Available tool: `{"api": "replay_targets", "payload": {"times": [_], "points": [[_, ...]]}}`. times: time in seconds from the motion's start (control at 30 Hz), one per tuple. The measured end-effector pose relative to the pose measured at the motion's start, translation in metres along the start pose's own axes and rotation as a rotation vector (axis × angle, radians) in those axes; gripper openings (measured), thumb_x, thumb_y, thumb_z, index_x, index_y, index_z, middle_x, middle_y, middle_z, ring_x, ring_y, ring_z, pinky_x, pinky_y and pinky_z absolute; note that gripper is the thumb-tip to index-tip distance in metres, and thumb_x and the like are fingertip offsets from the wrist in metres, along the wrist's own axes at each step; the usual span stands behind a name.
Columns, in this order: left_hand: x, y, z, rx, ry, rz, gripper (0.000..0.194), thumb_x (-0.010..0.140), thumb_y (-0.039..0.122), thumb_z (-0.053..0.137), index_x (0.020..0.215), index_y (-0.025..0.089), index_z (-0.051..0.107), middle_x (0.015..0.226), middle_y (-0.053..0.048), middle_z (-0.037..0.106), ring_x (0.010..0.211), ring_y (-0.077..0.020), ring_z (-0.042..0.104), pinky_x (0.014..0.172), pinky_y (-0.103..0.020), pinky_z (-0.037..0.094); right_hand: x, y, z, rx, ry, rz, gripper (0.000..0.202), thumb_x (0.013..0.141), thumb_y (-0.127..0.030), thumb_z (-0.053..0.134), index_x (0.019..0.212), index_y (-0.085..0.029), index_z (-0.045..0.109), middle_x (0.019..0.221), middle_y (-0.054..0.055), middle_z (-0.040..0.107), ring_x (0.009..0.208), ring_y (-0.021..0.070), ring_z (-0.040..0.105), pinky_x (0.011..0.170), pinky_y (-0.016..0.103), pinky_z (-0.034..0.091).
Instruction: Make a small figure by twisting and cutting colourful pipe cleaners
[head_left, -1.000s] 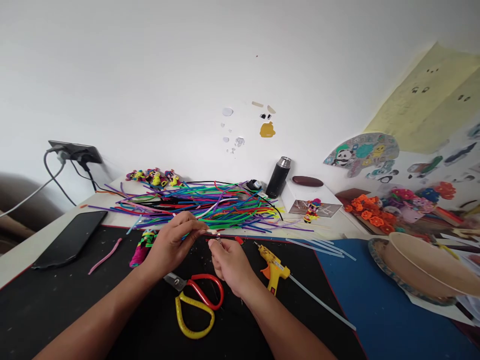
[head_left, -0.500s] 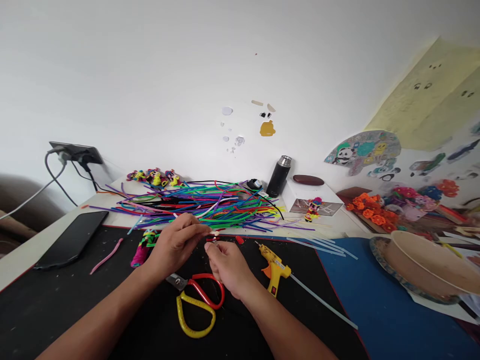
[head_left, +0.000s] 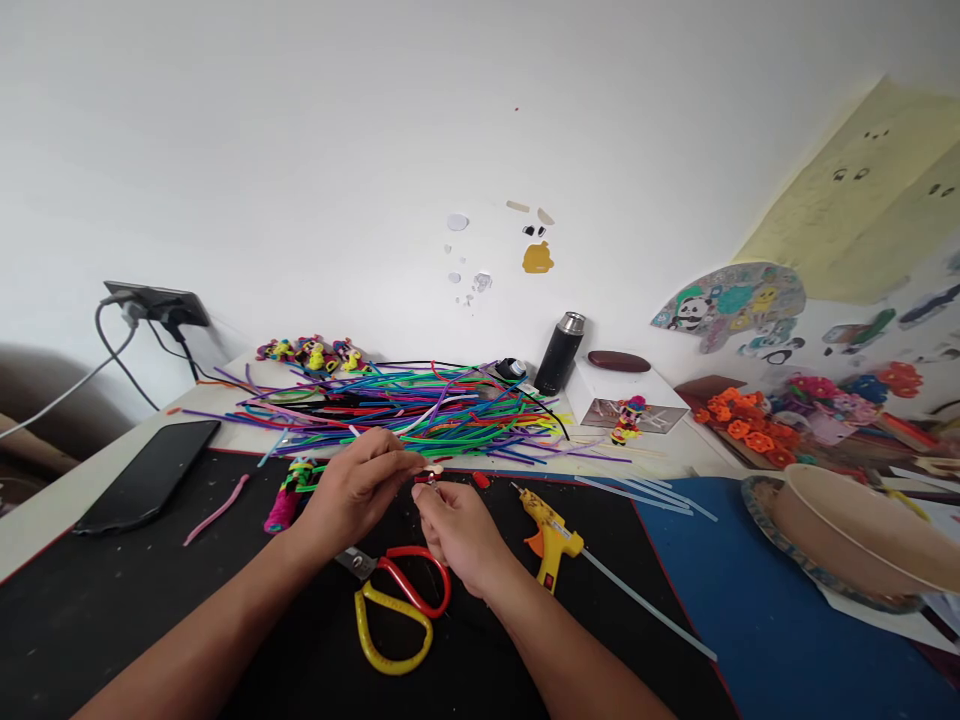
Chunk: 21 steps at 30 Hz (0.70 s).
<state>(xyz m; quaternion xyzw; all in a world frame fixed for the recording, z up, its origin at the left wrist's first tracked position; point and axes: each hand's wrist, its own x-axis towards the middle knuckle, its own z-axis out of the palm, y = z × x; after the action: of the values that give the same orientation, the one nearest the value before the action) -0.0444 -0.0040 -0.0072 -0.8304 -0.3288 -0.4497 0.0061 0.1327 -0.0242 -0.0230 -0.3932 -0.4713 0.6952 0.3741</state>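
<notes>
My left hand (head_left: 360, 490) pinches a small cream-coloured piece (head_left: 433, 468) between thumb and fingertips. Close on its right, my right hand (head_left: 459, 530) is closed with its fingertips on something small and partly hidden, dark red and shiny. The two hands nearly meet above the black mat (head_left: 300, 620). Below them lie scissors (head_left: 395, 628) with one red and one yellow handle. A pink and green pipe-cleaner figure (head_left: 283, 500) lies just left of my left hand. To the right of my right hand rests a yellow glue gun (head_left: 553, 540) with a glue stick in its back.
Many coloured pipe cleaners (head_left: 420, 405) are heaped behind the mat. A phone (head_left: 146, 475) and a pink strip (head_left: 216, 510) lie left. At the back stand a black flask (head_left: 560, 355) and a white box (head_left: 652, 390); a bowl (head_left: 855, 530) is at the right.
The whole view has shifted very slightly. Both hands keep nearly the same place and grip, with the cream-coloured piece moved a little at the left fingertips.
</notes>
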Motion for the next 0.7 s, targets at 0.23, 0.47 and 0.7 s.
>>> {"api": "replay_targets", "payload": {"times": [0.23,0.47,0.7], "points": [[0.0013,0.0004,-0.0008,-0.03,-0.001,-0.027,0.018,0.1,0.007,0.062,0.108,0.019,0.072,0.088,-0.003,0.063,0.082,-0.0147,0.063,0.071,-0.024,0.051,-0.0008,-0.0039,0.0,0.022,0.015,0.009,0.051,0.085,-0.059,0.07,0.065,-0.024,0.039,0.046,-0.012,0.032,0.038,0.0038,0.019,0.039,0.023,0.014],[0.0026,0.0013,-0.0009,-0.077,0.019,-0.079,0.017,0.1,0.012,0.061,0.104,0.02,0.075,0.089,-0.004,0.069,0.083,-0.0163,0.066,0.073,-0.025,0.052,-0.002,-0.0053,0.0001,0.066,-0.003,0.026,0.054,0.082,-0.061,0.072,0.063,-0.023,0.04,0.046,-0.013,0.03,0.039,0.0033,0.016,0.04,0.023,0.012],[0.0049,-0.0006,-0.0021,-0.331,-0.001,-0.533,0.024,0.097,0.042,0.067,0.089,0.021,0.074,0.089,-0.004,0.074,0.085,-0.02,0.068,0.079,-0.029,0.053,-0.0049,-0.009,-0.0038,0.107,-0.106,-0.036,0.062,0.08,-0.074,0.073,0.064,-0.021,0.044,0.048,-0.012,0.028,0.042,0.0039,0.017,0.043,0.024,0.011]]}}
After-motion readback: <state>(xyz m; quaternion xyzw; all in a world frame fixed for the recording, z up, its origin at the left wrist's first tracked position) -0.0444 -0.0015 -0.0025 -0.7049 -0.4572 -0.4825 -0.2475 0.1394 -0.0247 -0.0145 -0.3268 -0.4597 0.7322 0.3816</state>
